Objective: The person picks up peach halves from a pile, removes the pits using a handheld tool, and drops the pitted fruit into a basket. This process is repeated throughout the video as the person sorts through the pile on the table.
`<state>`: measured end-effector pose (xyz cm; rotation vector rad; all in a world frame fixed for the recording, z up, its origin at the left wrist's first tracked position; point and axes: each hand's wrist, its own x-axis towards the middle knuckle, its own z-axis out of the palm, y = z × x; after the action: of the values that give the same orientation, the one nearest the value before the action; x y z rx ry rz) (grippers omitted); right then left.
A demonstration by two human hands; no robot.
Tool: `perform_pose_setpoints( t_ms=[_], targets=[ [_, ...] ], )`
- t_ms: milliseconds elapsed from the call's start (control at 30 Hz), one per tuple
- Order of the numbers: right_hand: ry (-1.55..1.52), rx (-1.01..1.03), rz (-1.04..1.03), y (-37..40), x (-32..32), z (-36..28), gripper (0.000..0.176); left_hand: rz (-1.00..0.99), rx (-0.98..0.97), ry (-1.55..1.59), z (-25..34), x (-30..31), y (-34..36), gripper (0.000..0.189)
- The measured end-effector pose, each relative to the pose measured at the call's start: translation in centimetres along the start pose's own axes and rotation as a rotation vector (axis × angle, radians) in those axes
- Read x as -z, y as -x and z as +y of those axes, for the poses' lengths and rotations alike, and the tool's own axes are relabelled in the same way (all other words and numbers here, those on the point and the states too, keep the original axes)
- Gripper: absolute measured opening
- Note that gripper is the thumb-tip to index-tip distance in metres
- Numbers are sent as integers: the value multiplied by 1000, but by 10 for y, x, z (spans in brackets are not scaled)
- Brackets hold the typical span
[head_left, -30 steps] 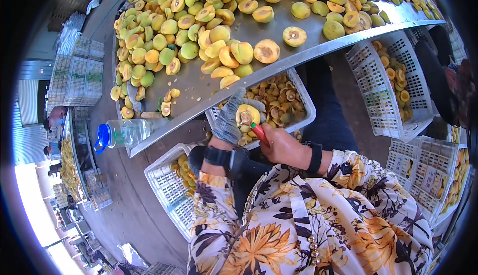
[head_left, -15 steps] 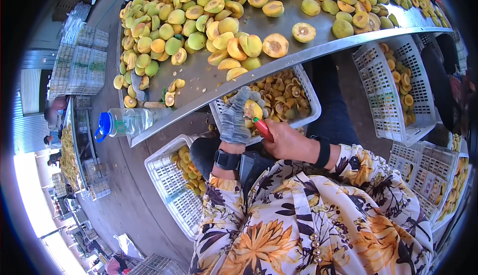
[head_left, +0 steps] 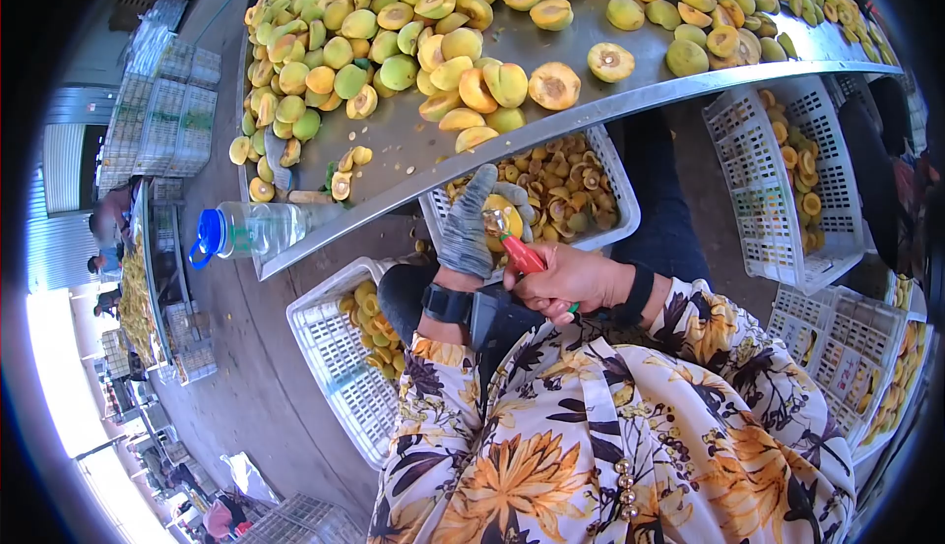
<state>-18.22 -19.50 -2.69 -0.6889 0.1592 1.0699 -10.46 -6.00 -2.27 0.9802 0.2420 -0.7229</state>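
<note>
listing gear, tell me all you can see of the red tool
The red tool has a smooth, shiny, plastic-looking handle with green at its upper end. The right hand grips it, pointed up and left toward the yellow fruit in the gloved left hand. Its tip is too small to make out.

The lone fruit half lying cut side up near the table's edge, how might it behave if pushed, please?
The fruit half would probably rock, its flat cut face being up, rounded side presumably underneath. It may slide readily, since the metal table looks smooth.
</note>
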Motion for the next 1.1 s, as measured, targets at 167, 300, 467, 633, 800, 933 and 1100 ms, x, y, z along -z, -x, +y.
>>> perform_pose_setpoints(
  t_ms=[167, 300, 467, 633, 800, 933, 1100],
  targets=[
    [250, 130, 117, -3, -3, 4, 17, 204, -433, -291, -12, 6, -11, 28],
    [190, 61, -16, -3, -3, 3, 16, -67, -19, -48, -1, 9, -1, 29],
    [47, 146, -287, 5, -14, -8, 20, 204, -23, 186, -19, 16, 0, 40],
    [-233, 422, 144, 7, 34, -28, 12, 409, -258, 94, -21, 60, -15, 56],
    [729, 622, 791, -14, 30, -15, 26, 204, -365, -204, -19, 54, -6, 62],
    [980, 865, 786, -18, 13, -14, 38, 205, -190, 20, -17, 37, -3, 61],
    [1069, 789, 726, -13, 6, -12, 34, 262, -217, 129, -18, 30, 5, 56]
  ],
)
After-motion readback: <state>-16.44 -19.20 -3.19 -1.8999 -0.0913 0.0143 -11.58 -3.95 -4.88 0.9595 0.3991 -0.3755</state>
